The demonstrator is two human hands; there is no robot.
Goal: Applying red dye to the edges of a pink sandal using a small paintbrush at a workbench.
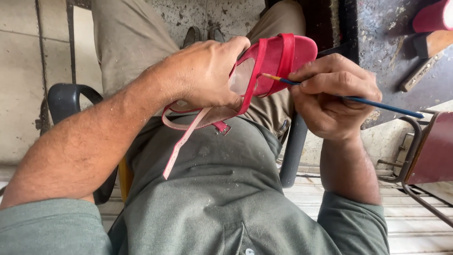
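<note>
Over the lap: left hand point(205, 73) grip clenched around red sandal point(273, 59), right hand point(332, 94) grip pinching blue brush point(368, 100), tip touching strap

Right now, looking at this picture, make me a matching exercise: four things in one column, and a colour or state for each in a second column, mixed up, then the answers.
Things:
1. sandal
2. brush
3. strap
4. shirt

Colour or state:
A. grey-green, dusty
B. dangling loose, pale underside
C. red, gripped by the left hand
D. thin blue handle, pinched in the right hand

Pairs: 1-C, 2-D, 3-B, 4-A
</note>
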